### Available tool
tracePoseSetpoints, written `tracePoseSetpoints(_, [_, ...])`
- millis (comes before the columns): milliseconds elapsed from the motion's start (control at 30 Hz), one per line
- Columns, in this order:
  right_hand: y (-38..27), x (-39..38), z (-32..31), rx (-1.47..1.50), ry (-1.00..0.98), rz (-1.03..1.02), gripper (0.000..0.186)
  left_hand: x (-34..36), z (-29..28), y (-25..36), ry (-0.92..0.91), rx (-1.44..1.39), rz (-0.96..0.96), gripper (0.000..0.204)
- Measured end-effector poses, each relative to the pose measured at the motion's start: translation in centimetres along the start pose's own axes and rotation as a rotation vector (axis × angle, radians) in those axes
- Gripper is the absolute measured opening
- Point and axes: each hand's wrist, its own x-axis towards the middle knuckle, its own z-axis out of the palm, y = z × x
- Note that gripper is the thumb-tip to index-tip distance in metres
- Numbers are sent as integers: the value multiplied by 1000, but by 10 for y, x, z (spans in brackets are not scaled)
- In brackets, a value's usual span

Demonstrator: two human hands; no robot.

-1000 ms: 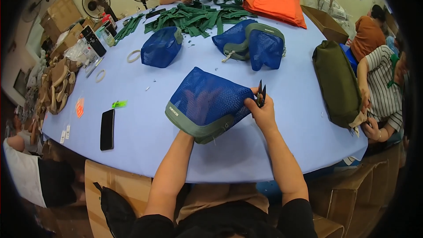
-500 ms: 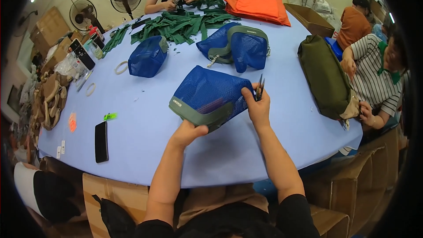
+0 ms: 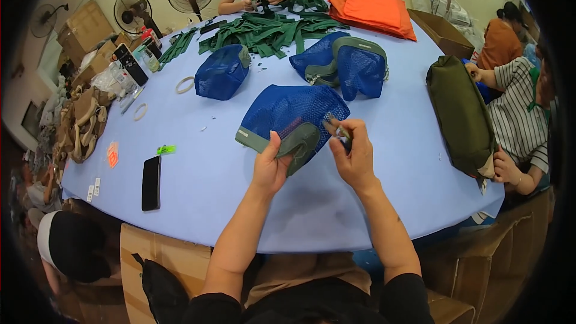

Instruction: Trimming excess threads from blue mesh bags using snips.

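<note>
A blue mesh pouch (image 3: 282, 108) with a grey-green band round its mouth is held over the table. My left hand (image 3: 272, 165) grips it by the band, thumb on the outer face. Close to the pouch's right side is my right hand (image 3: 356, 150), closed round small thread snips (image 3: 338, 129); their blades are blurred and point up-left against the mesh. Beyond lie more blue mesh pouches: one (image 3: 222, 73) at the left, and a pair (image 3: 359, 71) at the right with cord at their edges.
Green strips (image 3: 258, 33) are heaped before a person across the light-blue table (image 3: 198, 186). An orange folded bag (image 3: 369, 9) lies behind. Another person at right touches an olive bag (image 3: 459, 114). A black phone (image 3: 151, 183), tape rings (image 3: 185, 84) and bottles (image 3: 147, 59) sit left.
My right hand has left the pouch's right corner and brought the snips down to its side. The pouch has tilted, and my left thumb now lies over the band. The view has shifted slightly.
</note>
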Motion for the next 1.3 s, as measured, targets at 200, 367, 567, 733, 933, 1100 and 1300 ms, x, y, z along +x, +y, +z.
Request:
tracePoseSetpoints(200, [3, 0, 1, -31, -1, -62, 31, 2, -9, -4, -37, -63, -23, 49])
tracePoseSetpoints(367, [5, 2, -2, -95, -5, -148, 30, 2, -7, -4, -25, -56, -21, 49])
tracePoseSetpoints(567, [5, 2, 0, -109, -6, -191, 29, 2, -7, -4, -53, -74, -23, 48])
tracePoseSetpoints(733, [5, 2, 1, -96, 5, -186, 29, 1, -5, -5, -37, -33, -27, 48])
tracePoseSetpoints(933, [7, 2, 2, -97, 9, -200, 27, 0, -4, -5, -24, -15, -23, 49])
tracePoseSetpoints(1100, [12, 3, 0, -41, 92, -147, 24, 3, -11, -6, -15, -61, -32, 50])
tracePoseSetpoints(1300, [16, 6, -9, -154, 65, -176, 27, 3, -15, -3, -64, -110, -39, 50])
